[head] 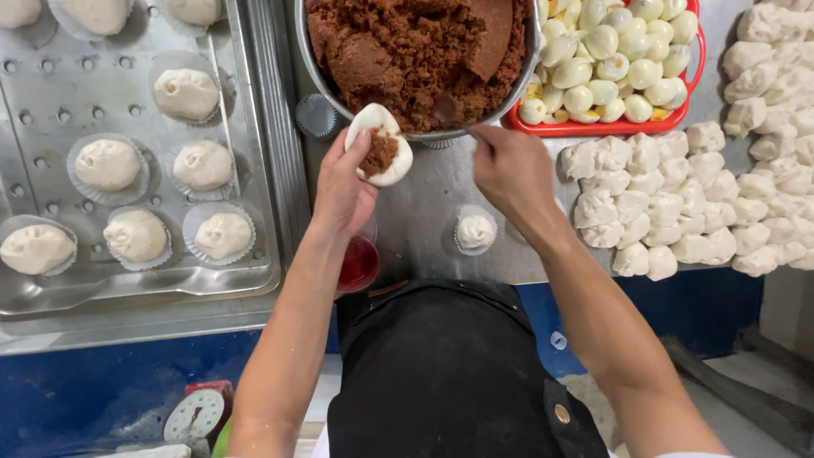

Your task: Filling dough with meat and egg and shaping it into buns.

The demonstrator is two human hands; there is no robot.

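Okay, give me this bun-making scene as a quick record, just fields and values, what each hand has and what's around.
left hand: holds a flattened dough round with brown filling on it
right hand: grip closed on a utensil dipped into the filling bowl
tray: perforated metal, shaped buns in paper cups
by the right hand: one finished bun in a cup
red basket: peeled eggs
far right: cut dough pieces
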